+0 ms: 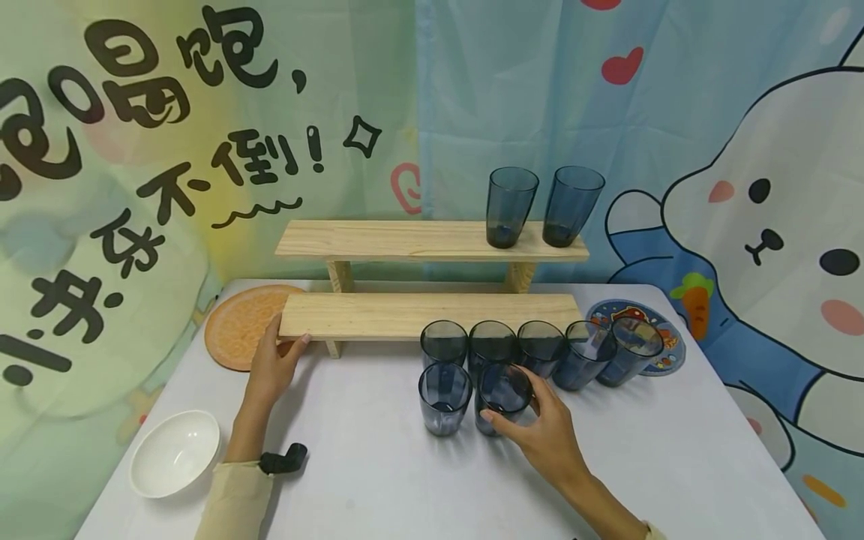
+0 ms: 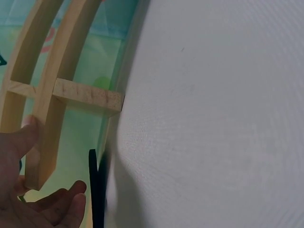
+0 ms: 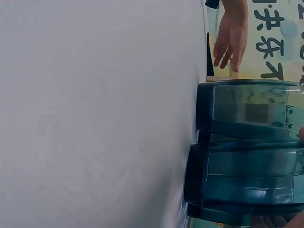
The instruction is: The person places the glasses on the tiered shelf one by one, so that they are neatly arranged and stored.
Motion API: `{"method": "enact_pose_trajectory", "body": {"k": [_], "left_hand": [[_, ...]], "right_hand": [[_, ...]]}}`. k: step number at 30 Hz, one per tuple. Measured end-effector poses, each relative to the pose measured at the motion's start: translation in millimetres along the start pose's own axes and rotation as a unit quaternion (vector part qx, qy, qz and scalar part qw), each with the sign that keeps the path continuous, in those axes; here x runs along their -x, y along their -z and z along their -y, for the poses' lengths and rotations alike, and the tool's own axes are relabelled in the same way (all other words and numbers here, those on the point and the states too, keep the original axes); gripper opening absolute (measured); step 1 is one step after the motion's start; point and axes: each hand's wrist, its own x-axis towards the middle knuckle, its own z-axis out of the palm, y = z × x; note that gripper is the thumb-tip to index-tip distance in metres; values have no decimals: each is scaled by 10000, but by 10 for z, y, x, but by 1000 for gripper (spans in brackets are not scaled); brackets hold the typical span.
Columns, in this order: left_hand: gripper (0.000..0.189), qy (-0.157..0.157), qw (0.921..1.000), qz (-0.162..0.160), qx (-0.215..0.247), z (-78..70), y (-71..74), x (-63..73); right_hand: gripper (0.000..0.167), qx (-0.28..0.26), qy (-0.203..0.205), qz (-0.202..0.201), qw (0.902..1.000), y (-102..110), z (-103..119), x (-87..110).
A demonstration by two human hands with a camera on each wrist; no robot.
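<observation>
My right hand (image 1: 550, 439) grips a dark blue-tinted drinking glass (image 1: 502, 394) near its rim, thumb on the front side and fingers around the far right. This glass stands upright on the white table, right of another glass (image 1: 444, 401). In the right wrist view the held glass (image 3: 247, 178) has its base at the tabletop. My left hand (image 1: 275, 367) holds the left end of the lower board of a two-tier wooden shelf (image 1: 405, 315). Seen from the left wrist, the thumb (image 2: 26, 137) presses the board's edge and the other fingers are partly hidden behind it.
Behind the held glass, several similar glasses (image 1: 583, 360) form a row before the shelf. Two more glasses (image 1: 572, 206) stand on the upper board (image 1: 385, 236). A round brown mat (image 1: 236, 330) and a white bowl (image 1: 177, 454) lie left, a patterned mat (image 1: 668, 352) right.
</observation>
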Motion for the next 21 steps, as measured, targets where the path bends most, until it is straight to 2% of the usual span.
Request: {"method": "enact_pose_trajectory", "body": {"k": [12, 16, 21], "left_hand": [[76, 40, 10000, 56, 46, 24, 17, -10], [78, 88, 9999, 72, -13, 19, 15, -3], [78, 98, 9999, 62, -5, 10, 15, -3]], "right_hand": [[86, -181, -107, 24, 9998, -9, 5, -5], [85, -192, -253, 124, 9994, 7, 50, 5], [84, -286, -249, 269, 9989, 71, 174, -1]]}}
